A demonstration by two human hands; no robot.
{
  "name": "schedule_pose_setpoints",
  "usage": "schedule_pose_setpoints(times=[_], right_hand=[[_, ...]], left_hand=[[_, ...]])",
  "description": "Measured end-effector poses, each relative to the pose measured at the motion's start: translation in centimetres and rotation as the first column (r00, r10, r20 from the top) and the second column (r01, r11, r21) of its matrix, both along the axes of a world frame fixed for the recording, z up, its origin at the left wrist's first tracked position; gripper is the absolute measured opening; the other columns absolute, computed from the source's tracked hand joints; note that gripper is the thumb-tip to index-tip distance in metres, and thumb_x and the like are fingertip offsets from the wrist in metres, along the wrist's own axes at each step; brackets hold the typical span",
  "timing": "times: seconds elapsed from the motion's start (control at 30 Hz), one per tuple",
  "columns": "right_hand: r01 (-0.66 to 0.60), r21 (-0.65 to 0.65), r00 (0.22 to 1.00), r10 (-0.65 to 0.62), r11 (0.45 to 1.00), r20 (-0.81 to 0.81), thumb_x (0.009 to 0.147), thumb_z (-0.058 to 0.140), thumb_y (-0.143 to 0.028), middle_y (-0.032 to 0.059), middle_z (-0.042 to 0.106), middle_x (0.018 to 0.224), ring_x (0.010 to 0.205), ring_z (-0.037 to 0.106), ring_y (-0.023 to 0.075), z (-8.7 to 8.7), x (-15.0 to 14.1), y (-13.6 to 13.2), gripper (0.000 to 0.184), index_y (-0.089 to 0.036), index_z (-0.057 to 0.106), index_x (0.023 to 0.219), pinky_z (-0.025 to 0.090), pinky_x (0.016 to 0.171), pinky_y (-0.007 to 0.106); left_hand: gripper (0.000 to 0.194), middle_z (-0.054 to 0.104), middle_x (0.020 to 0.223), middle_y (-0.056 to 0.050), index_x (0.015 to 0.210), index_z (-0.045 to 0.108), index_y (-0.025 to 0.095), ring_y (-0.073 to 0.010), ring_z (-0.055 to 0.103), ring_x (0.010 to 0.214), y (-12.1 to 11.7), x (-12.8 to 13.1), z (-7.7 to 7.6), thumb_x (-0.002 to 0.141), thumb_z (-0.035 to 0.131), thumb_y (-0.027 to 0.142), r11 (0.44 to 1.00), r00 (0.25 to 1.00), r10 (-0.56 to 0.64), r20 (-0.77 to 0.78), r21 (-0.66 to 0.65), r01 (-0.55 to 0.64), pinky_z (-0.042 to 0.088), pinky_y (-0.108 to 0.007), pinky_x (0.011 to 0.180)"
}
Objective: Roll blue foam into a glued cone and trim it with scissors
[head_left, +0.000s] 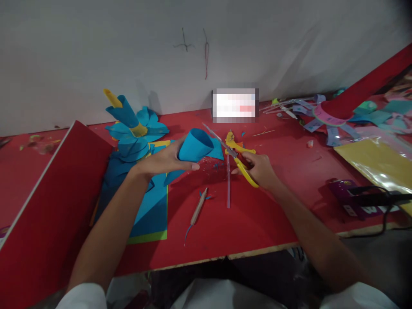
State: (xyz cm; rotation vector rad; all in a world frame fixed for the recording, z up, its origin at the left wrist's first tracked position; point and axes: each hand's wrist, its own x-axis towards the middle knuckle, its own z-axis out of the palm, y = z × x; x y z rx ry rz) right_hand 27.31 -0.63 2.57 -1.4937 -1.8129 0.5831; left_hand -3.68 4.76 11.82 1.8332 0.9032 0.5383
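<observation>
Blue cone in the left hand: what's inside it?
Through its open end, the blue cone shows only shaded inner wall. Its near side covers the bottom, so I can't tell what's there.

Dim, uneven light leaves soft shadows on the plain grey wall [112, 51]; glare spots the clear plastic over the yellow sheet [376, 165]. Edges bow and darken, and detail is soft.
</observation>
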Motion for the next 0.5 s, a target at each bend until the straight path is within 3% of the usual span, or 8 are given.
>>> schedule_pose_setpoints(times=[0.13, 0.23, 0.5], right_hand=[[0.094, -0.01, 0.994, -0.094, 0.996, -0.058, 0.074, 0.072, -0.08, -0.0052, 0.027, 0.059, 0.057, 0.024, 0.0119, 0.3, 0.0, 0.1, 0.069, -0.026, 0.032, 0.063, 0.02, 0.053, 0.031], [0.136, 0.002, 0.988, -0.135, 0.991, -0.077, 0.074, 0.072, -0.081, -0.0052, 0.026, 0.058, 0.057, 0.024, 0.0118, 0.5, -0.1, 0.2, 0.071, -0.026, 0.029, 0.063, 0.02, 0.052, 0.03], [0.131, -0.011, 0.987, -0.132, 0.991, -0.091, 0.072, 0.074, -0.081, -0.0054, 0.027, 0.058, 0.057, 0.025, 0.0122, 0.1, -0.1, 0.2, 0.071, -0.026, 0.031, 0.063, 0.02, 0.052, 0.03]], left_hand=[[0.059, 0.076, 0.119, -0.01, 0.13, 0.063, 0.025, -0.0313, 0.073, 0.112, 0.2, 0.6, -0.6, 0.081, 0.084, 0.051, 0.983, 0.972, 0.184, 0.146, -0.012, -0.184, 0.062, -0.05, 0.097], [0.066, 0.076, 0.117, -0.012, 0.134, 0.06, 0.022, -0.0289, 0.076, 0.104, 0.6, 1.0, -1.3, 0.08, 0.086, 0.049, 0.948, 0.92, 0.318, 0.228, -0.111, -0.299, 0.064, -0.049, 0.095], [0.057, 0.079, 0.11, -0.014, 0.115, 0.067, 0.015, -0.0307, 0.08, 0.094, 1.3, 2.0, -3.0, 0.073, 0.093, 0.043, 0.878, 0.774, 0.479, 0.414, -0.236, -0.417, 0.067, -0.05, 0.091]])
